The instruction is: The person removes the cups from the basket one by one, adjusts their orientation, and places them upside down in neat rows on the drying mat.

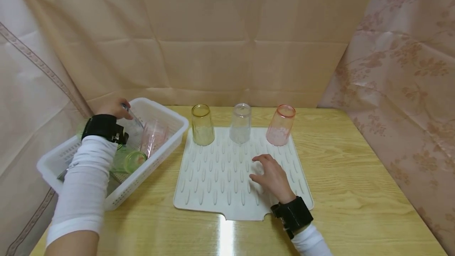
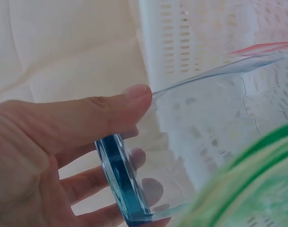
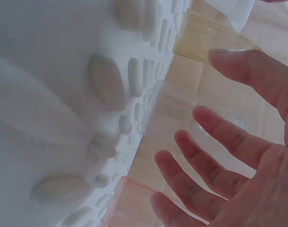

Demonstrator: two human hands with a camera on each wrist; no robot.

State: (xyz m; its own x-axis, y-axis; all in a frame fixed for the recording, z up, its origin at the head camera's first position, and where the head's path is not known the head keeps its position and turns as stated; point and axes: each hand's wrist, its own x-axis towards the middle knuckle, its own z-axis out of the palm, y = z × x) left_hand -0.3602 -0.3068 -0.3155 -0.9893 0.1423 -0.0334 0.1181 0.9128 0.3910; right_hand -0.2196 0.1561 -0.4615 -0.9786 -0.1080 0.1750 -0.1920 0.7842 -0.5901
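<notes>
My left hand (image 1: 113, 108) reaches into the far part of the white basket (image 1: 160, 161) and grips a clear, blue-tinted glass tumbler (image 2: 122, 177) by its thick blue end, thumb on one side and fingers on the other. In the basket beside it lie a pink glass (image 1: 153, 137) and a green glass (image 1: 135, 162). My right hand (image 1: 271, 177) hovers over the white drying mat (image 1: 209, 196), fingers spread and loosely bent, holding nothing. Along the mat's back edge stand a yellow glass (image 1: 202, 129), a colourless glass (image 1: 240, 127) and a pink-rimmed glass (image 1: 281, 129), narrower ends up.
The wooden table (image 1: 341, 192) extends to the right and in front of the mat. A beige cloth (image 1: 213, 50) hangs behind the table, and a patterned curtain (image 1: 408, 90) is on the right. The basket stands at an angle on the left, close to the side cloth.
</notes>
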